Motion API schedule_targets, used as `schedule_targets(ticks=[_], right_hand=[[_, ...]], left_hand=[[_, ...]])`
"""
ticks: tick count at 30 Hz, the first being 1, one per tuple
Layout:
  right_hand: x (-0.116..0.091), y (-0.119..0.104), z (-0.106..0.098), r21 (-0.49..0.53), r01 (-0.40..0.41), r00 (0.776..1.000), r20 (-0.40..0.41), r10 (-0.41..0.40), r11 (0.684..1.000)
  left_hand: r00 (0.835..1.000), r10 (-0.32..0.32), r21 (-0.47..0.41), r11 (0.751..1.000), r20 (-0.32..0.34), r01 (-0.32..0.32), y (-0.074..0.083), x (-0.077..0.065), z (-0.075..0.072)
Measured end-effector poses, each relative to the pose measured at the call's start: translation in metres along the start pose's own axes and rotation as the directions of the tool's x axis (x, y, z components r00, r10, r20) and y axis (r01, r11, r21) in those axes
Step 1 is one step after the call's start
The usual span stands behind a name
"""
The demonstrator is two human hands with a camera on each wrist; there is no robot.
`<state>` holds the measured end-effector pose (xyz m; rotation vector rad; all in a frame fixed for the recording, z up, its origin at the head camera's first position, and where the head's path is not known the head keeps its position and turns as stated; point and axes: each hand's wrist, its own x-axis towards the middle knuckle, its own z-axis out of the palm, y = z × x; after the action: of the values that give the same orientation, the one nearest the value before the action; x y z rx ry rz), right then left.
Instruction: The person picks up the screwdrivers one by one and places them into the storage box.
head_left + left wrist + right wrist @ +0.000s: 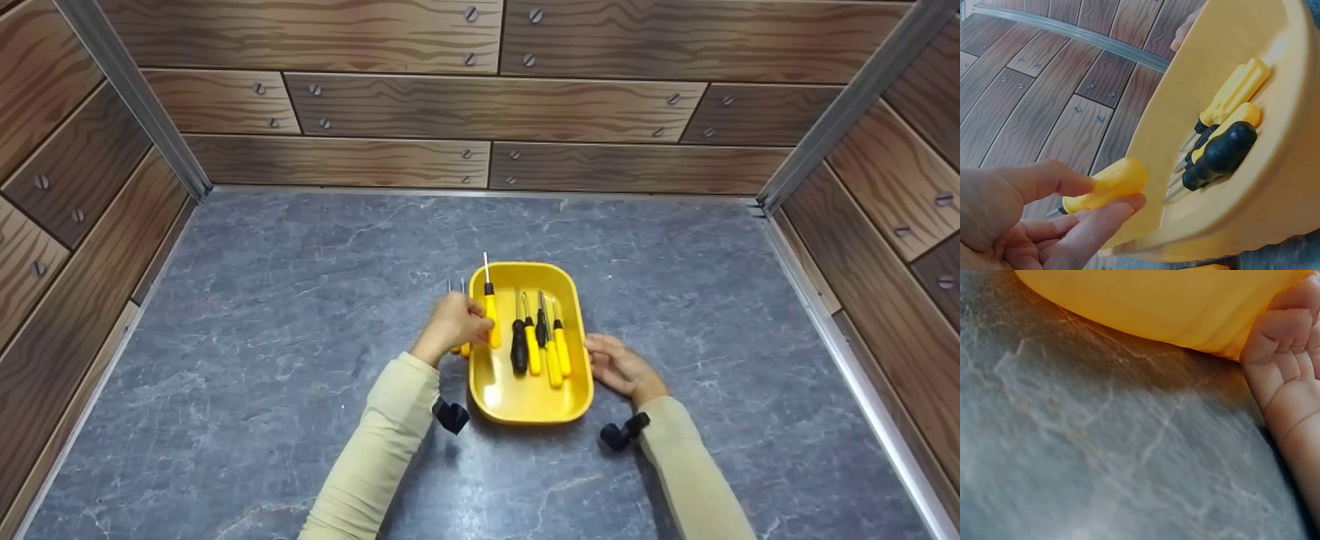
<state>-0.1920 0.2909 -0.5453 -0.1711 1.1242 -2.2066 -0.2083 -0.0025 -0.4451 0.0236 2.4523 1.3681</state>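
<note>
My left hand pinches a yellow-handled screwdriver between thumb and fingers over the left rim of a yellow tray. In the left wrist view the fingertips grip its handle, and the black collar lies toward the palm. Inside the tray lie several screwdrivers: a black-handled one, a smaller black one and yellow-handled ones. My right hand rests its fingers, loosely bent, against the tray's right side; the right wrist view shows them at the tray's outer wall.
More screwdrivers, their shafts and yellow handle ends showing, lie left of the tray, partly hidden behind my left hand. The grey marbled tabletop is bordered by wood-patterned walls with metal edge strips.
</note>
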Motion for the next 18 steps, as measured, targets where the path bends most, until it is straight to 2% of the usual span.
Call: schedule_targets(ticks=[10,15,18], right_hand=[[0.0,0.0,0.001,0.003,0.007,1.0,-0.012,-0.007,1.0],[-0.001,-0.001,0.002,-0.002,-0.002,0.999,-0.04,0.001,1.0],[0.0,0.0,0.002,-0.008,-0.002,0.999,-0.041,0.002,1.0]], left_hand=[[0.996,-0.064,0.07,0.996,0.069,0.059,0.01,0.009,0.001],[0.996,-0.053,0.198,0.98,0.073,0.038,0.012,0.012,0.003],[0.997,-0.039,0.3,0.954,0.073,0.015,0.013,0.013,0.005]])
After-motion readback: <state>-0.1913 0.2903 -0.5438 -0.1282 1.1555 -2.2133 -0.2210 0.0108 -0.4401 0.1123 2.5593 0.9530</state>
